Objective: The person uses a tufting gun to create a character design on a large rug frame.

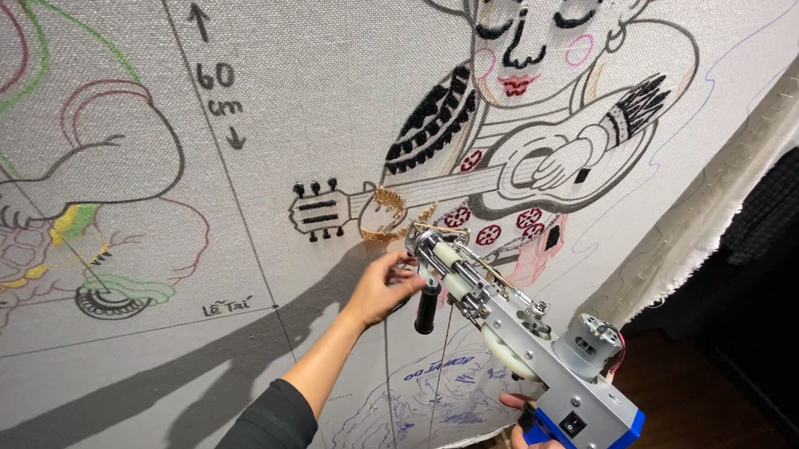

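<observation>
A silver and blue tufting gun (pixel 521 336) points at a stretched white cloth (pixel 316 83) with a drawn figure playing a guitar (pixel 475 178). My right hand (pixel 538 446) grips the gun's blue handle at the bottom of the view. My left hand (pixel 382 287) reaches up to the gun's front, its fingers on the black front grip (pixel 427 306) just under the needle tip (pixel 417 237). The tip touches the cloth beside gold tufted yarn (pixel 386 216) on the guitar's neck. A thin yarn strand (pixel 438 381) hangs down under the gun.
Other coloured line drawings (pixel 74 171) cover the cloth's left part, and blue sketches (pixel 427 399) lie low in the middle. The cloth's frayed edge and frame (pixel 729 187) run diagonally at right. Beyond it is a dark wooden floor (pixel 708 423).
</observation>
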